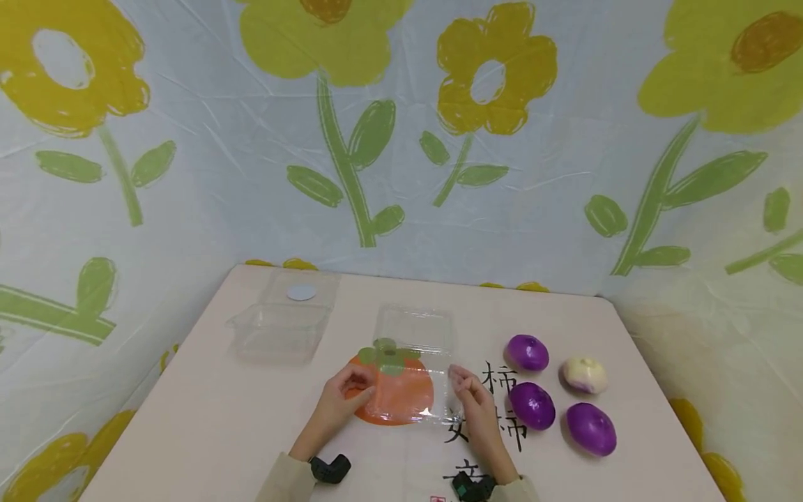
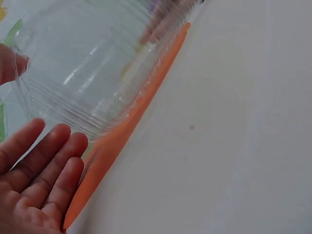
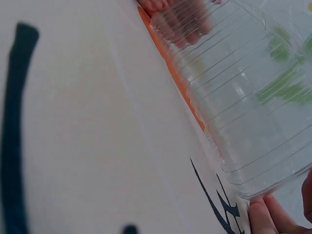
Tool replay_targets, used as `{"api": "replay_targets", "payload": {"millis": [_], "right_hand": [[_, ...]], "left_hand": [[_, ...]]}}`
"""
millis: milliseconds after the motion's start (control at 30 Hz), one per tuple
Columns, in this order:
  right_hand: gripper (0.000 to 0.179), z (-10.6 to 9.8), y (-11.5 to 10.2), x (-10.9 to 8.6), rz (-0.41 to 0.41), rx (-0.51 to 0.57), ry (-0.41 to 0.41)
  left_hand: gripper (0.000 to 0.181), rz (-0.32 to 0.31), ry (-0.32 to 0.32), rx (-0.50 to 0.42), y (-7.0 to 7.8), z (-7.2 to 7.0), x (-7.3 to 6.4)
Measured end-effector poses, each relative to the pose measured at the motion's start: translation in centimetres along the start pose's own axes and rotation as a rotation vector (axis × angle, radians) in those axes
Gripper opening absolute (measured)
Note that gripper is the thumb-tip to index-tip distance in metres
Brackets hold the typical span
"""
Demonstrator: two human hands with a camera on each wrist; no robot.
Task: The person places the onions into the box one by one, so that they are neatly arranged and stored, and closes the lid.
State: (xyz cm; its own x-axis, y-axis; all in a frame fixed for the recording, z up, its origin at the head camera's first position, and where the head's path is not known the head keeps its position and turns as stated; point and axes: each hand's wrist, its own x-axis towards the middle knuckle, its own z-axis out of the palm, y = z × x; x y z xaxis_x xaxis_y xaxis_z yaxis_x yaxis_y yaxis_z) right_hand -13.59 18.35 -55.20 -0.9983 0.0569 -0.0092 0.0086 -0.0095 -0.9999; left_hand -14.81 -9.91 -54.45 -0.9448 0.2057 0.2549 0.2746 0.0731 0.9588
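Note:
A clear plastic clamshell box lies unfolded over a printed orange persimmon, one half behind the other. My left hand is at the left side of its near half. In the left wrist view, the thumb touches the clear rim while the other fingers extend loosely by the box's ribbed side. On the opposite side is my right hand. Its fingertips meet the box's lower corner in the right wrist view, with part of that hand outside the frame.
A second clear box stands at the back left, lid raised, with a white oval sticker. Right of my hands are several shiny purple onions and a pale, purple-tinged one. Flower-printed cloth surrounds the table.

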Motion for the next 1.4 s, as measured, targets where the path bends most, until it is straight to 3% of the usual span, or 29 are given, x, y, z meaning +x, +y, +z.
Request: {"api": "replay_targets", "payload": {"millis": [167,400,533,800,900,1067,1133,1233,1400], "right_hand": [[0.023,0.0,-0.1,-0.1,0.019,0.006,-0.021],[0.018,0.2,0.2,0.1,0.003,0.011,-0.007],[0.016,0.3,0.3,0.2,-0.020,0.001,-0.004],[0.025,0.3,0.4,0.5,0.015,-0.012,0.010],[0.029,0.3,0.1,0.3,0.052,-0.025,0.021],[0.027,0.0,-1.7,-0.5,0.053,-0.174,0.084],[0.026,-0.4,-2.7,-1.0,0.011,-0.274,0.107],[0.026,-1.3,-4.3,-1.7,-0.124,-0.376,0.110],[0.031,-4.0,-6.0,-2.1,-0.432,-0.424,0.197]], "left_hand": [[0.035,0.041,-0.007,0.002,0.3,-0.2,0.0],[0.047,0.063,0.050,0.052,-2.9,-0.1,0.2],[0.057,0.078,0.086,0.134,-3.3,-0.3,0.2],[0.067,0.177,-0.011,0.323,-3.4,-0.9,0.2],[0.072,0.169,-0.036,0.361,-3.5,-1.0,0.1],[0.078,0.064,-0.043,0.364,-3.4,-0.8,-0.1],[0.079,0.042,-0.048,0.368,-3.4,-0.7,-0.2],[0.079,0.070,-0.048,0.388,-3.4,-0.5,-0.1],[0.077,0.225,-0.046,0.513,-3.5,-0.4,0.2]]}}
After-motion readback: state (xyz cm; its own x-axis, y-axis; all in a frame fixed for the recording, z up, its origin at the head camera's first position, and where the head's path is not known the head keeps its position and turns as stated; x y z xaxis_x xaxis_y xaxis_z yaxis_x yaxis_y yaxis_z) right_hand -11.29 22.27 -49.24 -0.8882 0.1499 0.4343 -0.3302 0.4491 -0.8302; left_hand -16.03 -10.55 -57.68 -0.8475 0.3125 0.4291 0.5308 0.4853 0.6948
